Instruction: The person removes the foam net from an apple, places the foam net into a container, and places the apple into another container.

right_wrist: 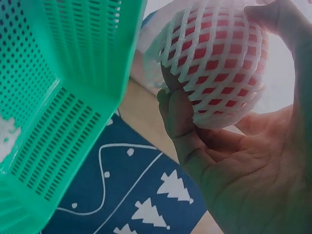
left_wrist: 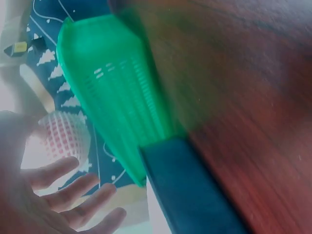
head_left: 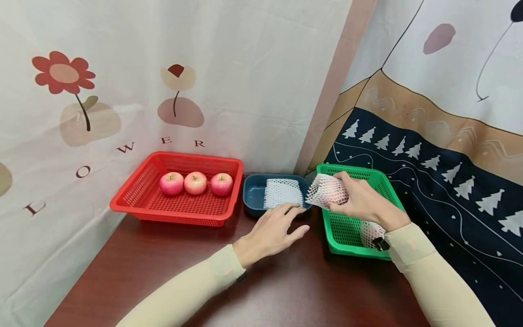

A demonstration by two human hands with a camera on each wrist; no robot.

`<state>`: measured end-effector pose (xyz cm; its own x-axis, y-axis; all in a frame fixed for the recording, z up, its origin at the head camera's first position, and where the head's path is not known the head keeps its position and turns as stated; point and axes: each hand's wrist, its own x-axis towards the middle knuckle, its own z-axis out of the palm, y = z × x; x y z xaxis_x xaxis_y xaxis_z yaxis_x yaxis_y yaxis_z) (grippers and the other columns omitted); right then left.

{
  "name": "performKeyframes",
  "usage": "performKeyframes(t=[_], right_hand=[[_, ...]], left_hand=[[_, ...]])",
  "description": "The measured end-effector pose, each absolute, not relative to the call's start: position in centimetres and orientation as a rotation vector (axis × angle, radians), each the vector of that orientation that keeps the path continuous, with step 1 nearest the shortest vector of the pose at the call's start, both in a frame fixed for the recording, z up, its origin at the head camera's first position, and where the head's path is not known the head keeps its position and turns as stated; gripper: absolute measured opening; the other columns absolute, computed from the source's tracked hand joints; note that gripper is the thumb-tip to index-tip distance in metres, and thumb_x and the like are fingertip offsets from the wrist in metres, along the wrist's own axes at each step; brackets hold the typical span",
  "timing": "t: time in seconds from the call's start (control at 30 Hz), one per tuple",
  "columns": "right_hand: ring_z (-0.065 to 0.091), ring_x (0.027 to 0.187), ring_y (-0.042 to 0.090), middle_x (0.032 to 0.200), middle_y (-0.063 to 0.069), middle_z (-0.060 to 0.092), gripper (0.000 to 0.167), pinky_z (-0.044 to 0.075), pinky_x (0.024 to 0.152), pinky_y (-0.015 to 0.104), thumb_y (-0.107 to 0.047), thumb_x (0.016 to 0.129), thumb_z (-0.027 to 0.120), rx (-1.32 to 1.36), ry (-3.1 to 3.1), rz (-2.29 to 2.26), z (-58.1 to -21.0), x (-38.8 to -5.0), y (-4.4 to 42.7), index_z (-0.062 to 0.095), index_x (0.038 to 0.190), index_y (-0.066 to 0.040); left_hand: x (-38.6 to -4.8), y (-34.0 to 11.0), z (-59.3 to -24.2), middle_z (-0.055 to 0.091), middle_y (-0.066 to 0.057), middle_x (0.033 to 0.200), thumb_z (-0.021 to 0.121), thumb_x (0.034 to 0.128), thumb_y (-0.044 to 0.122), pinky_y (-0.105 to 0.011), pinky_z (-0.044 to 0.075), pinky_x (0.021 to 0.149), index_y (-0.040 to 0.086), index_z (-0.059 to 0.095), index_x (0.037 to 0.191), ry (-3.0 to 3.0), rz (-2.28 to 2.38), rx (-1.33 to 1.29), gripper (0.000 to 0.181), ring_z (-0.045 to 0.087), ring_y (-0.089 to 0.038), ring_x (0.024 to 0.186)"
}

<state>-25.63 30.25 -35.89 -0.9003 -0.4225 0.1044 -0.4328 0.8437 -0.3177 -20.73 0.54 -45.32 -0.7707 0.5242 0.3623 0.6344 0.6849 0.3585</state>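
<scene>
My right hand (head_left: pixel 361 202) grips an apple in a white foam net (head_left: pixel 328 190) above the green basket (head_left: pixel 341 231). In the right wrist view, the thumb and fingers curl round the netted apple (right_wrist: pixel 217 63), its red skin showing through the mesh. My left hand (head_left: pixel 271 231) hovers with spread fingers just in front of the blue container (head_left: pixel 255 193) and holds nothing. White foam nets (head_left: pixel 282 193) lie flat in that container. Another netted apple (head_left: pixel 371 232) sits in the green basket, partly hidden by my right wrist.
A red basket (head_left: pixel 175 215) at the left holds three bare apples (head_left: pixel 195 183). The brown tabletop (head_left: pixel 286 286) stretches toward me. A printed curtain (head_left: pixel 253 81) hangs behind, and dark blue tree-patterned cloth (head_left: pixel 441 218) borders the right side.
</scene>
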Motion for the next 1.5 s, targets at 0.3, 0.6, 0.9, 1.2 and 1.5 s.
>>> performKeyframes(t=[0.3, 0.6, 0.9, 1.2, 1.5], right_hand=[[0.077, 0.116, 0.033, 0.142, 0.025, 0.075, 0.084, 0.069, 0.101, 0.058, -0.046, 0.099, 0.085, 0.714, -2.999, 0.564, -36.8, -25.0, 28.8, 0.05, 0.164, -0.005], [0.076, 0.112, 0.027, 0.134, 0.017, 0.077, 0.08, 0.066, 0.093, 0.046, -0.044, 0.095, 0.088, 0.763, -2.966, 0.599, -37.8, -24.4, 27.1, 0.055, 0.159, -0.01], [0.077, 0.111, 0.025, 0.135, 0.014, 0.078, 0.079, 0.067, 0.094, 0.046, -0.044, 0.093, 0.089, 0.837, -2.926, 0.613, -38.5, -24.0, 25.4, 0.058, 0.157, -0.009], [0.075, 0.118, 0.026, 0.143, 0.016, 0.077, 0.083, 0.067, 0.102, 0.049, -0.046, 0.093, 0.088, 0.91, -2.933, 0.624, -39.4, -23.4, 23.7, 0.057, 0.16, -0.008], [0.074, 0.11, 0.02, 0.134, 0.013, 0.078, 0.081, 0.066, 0.095, 0.042, -0.044, 0.09, 0.088, 0.978, -2.933, 0.632, -40.9, -22.6, 21.8, 0.058, 0.157, -0.01]], left_hand=[[-21.0, -1.9, -44.7, 0.076, -0.004, 0.153, 0.076, 0.1126, 0.044, -0.043, 0.064, 0.118, 0.018, 0.074, 0.154, -2.549, -0.768, -0.923, 0.048, 0.075, -0.022, 0.138], [-21.2, -3.6, -44.4, 0.08, -0.004, 0.139, 0.082, 0.1094, 0.033, -0.04, 0.069, 0.107, 0.015, 0.078, 0.147, -2.438, -0.795, -0.926, 0.041, 0.079, -0.021, 0.125], [-21.1, -5.1, -44.0, 0.08, -0.003, 0.135, 0.085, 0.1078, 0.029, -0.036, 0.07, 0.104, 0.016, 0.079, 0.144, -2.413, -0.815, -0.917, 0.039, 0.079, -0.02, 0.121], [-20.4, -6.8, -44.0, 0.079, -0.005, 0.134, 0.088, 0.1046, 0.027, -0.037, 0.071, 0.098, 0.016, 0.08, 0.143, -2.4, -0.811, -0.903, 0.041, 0.081, -0.022, 0.116], [-19.6, -8.3, -44.7, 0.081, -0.004, 0.132, 0.085, 0.1071, 0.029, -0.039, 0.07, 0.102, 0.015, 0.081, 0.141, -2.417, -0.739, -0.879, 0.037, 0.08, -0.022, 0.117]])
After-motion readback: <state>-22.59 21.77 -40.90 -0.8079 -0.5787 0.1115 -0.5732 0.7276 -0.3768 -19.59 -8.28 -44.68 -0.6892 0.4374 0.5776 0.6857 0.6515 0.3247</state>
